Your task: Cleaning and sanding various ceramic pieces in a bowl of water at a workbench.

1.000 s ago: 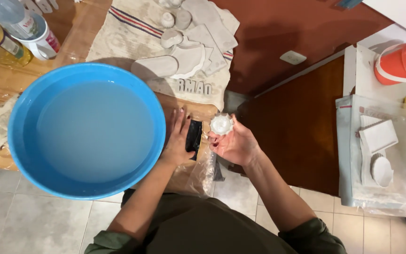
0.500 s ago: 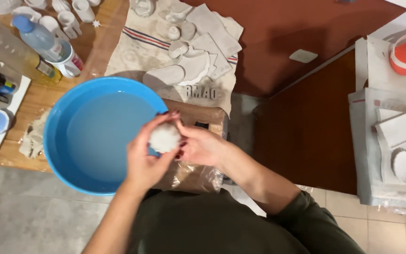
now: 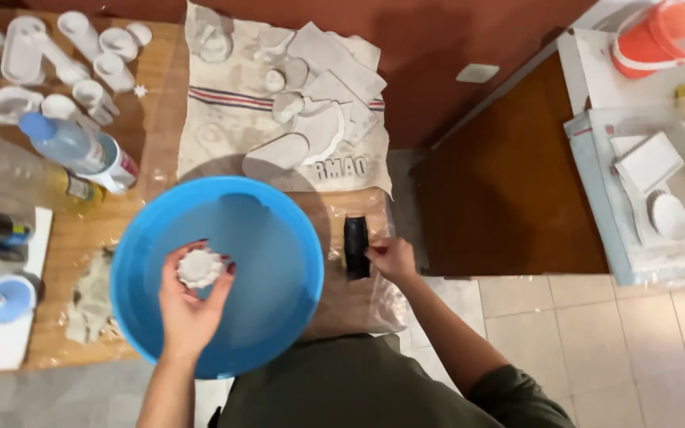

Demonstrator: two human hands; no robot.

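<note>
Holding small white scalloped piece (image 3: 200, 268) over blue basin (image 3: 279, 208), left hand (image 3: 188, 305) has fingers (image 3: 170, 261) curled around it. Right hand (image 3: 392, 260) rests just right of basin, fingers closed on black block (image 3: 355, 246) lying on plastic sheet (image 3: 374, 305). Behind basin, cloth (image 3: 223, 119) with white flat pieces (image 3: 323, 131). Left of basin, bottle with blue cap (image 3: 73, 147) on wooden surface (image 3: 160, 87).

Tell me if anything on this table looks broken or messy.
Yes: broken white slab pieces lie scattered on the striped cloth, and a grey crumbly smear sits on the wood left of the blue basin.
</note>
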